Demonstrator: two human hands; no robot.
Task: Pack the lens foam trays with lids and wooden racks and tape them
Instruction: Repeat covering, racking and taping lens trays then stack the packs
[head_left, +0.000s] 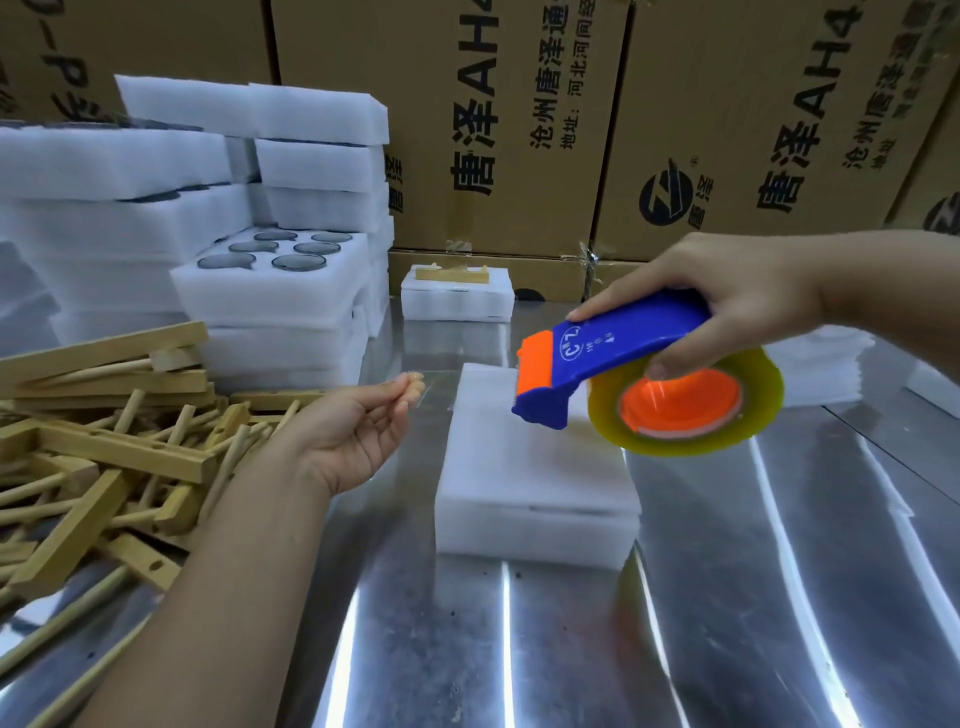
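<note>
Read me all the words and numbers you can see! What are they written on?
"唐泽AH4": sideways on the middle cardboard box and the right cardboard box.
"沧州唐泽通", cut off: middle cardboard box.
"地址:河北河间", cut off: same box.
"唐泽": beside the round logo.
Tape dispenser: perhaps "CL"; small print unreadable.
Left cardboard box: letters cut off, unreadable.

Right hand (727, 301) grips tape dispenser (623, 358) above lidded foam tray (535, 467); left hand (358, 431) pinches tape end (417, 382).

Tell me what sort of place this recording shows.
Probably a packing station in a warehouse: cardboard cartons stacked behind a metal table, piles of foam trays, a tape dispenser in the right hand.
</note>
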